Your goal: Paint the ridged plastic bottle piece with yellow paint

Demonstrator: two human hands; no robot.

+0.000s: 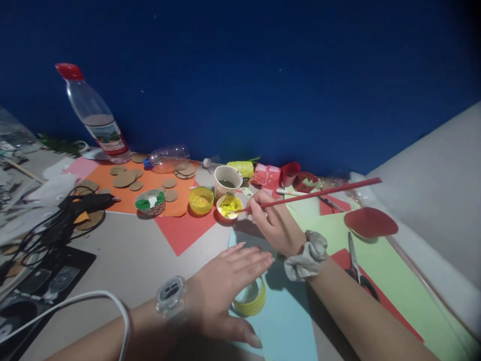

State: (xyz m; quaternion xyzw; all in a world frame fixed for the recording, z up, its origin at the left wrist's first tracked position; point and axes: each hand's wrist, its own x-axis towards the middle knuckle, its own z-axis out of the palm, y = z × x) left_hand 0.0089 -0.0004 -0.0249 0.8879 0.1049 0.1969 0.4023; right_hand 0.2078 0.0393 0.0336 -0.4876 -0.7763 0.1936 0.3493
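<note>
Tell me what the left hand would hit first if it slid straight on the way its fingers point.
Probably the right hand: the left hand, flat over the yellow ring, points up and right toward that wrist and its grey scrunchie. Depth is unclear.

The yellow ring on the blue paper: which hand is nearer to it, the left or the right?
Left. The left hand lies flat over the yellow ring, covering part of it. The right hand is farther up the table, holding a red brush at the small paint cup.
</note>
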